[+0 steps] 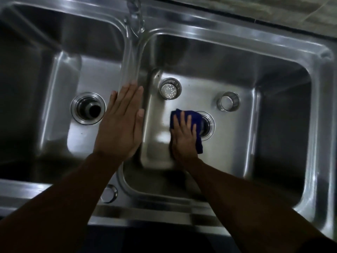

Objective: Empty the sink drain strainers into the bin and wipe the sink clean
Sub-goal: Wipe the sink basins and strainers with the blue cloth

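Note:
A steel double sink (228, 33) fills the view. My right hand (183, 136) presses a dark blue cloth (195, 118) flat on the right basin's floor, partly covering that basin's drain hole (208, 126). Two metal drain strainers stand loose on the right basin floor: one with a perforated bottom (170, 88) near the divider, another (228, 101) further right. My left hand (122, 123) rests flat with fingers together on the divider between the basins, holding nothing. The left basin's drain (88, 108) is open, with no strainer in it.
The tap spout (135, 17) hangs over the divider at the top. A round capped hole (109, 193) sits in the front rim. A tiled counter edge (273, 8) runs along the back right. No bin is in view.

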